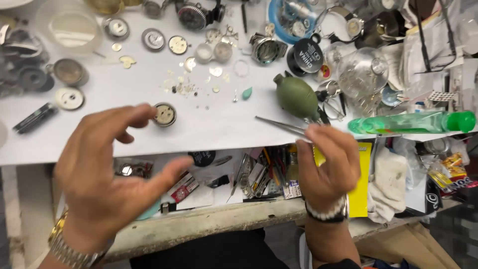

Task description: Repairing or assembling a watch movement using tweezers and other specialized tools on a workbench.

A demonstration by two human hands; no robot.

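Our right hand [326, 164] pinches slim steel tweezers [281, 124] in its fingers — left hand [107, 169] spread open, fingertip touching the small round metal watch movement [164, 114] on the white worktop [99, 139].

A white counter [219, 124] runs across the view, crowded with watch parts. Near its front edge lies a round watch movement [164, 114]. Tiny loose parts [186, 87] are scattered at the centre. A green rubber blower bulb [297, 96] rests to the right, with a green plastic bottle [413, 122] lying on its side beyond. Round case backs [153, 39] lie along the far side.
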